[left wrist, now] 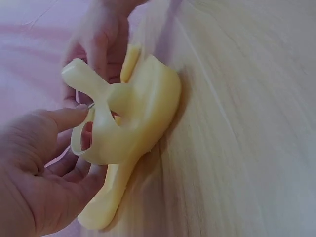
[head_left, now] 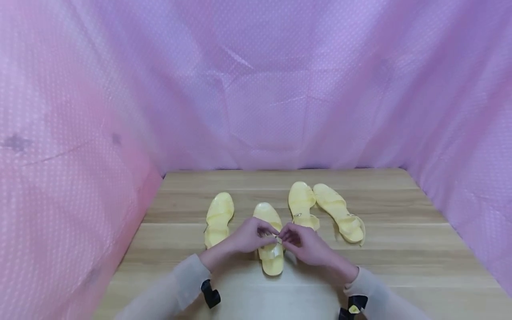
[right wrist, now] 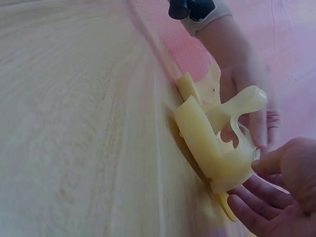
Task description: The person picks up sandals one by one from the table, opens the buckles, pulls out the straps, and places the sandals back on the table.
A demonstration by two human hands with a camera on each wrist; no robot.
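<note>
On the wooden table (head_left: pixel 400 231), near its front edge and between the two hands, lies a pale yellow sandal (head_left: pixel 271 240). It is glossy, soft-looking jelly plastic, with a broad band across the foot and an ankle strap (left wrist: pixel 91 86) that stands up from the heel end. Its long axis runs near to far, with the rounded toe pointing away from the person and the heel toward them.

The left hand (head_left: pixel 250 235) comes in from the left and the right hand (head_left: pixel 306 243) from the right, and their fingertips meet over the strap at the sandal's middle. The left thumb and fingers curl round the strap loop; the right fingers seem to pinch at its small buckle, though the exact hold is hard to make out.

Both hands cover the sandal's middle in the head view, so the buckle is mostly hidden. The wrist views are blurred, and the toe is cut from sight there.

Another yellow sandal (head_left: pixel 218 218) lies just to the left, and a pair (head_left: pixel 324 210) lies to the right, farther back.
</note>
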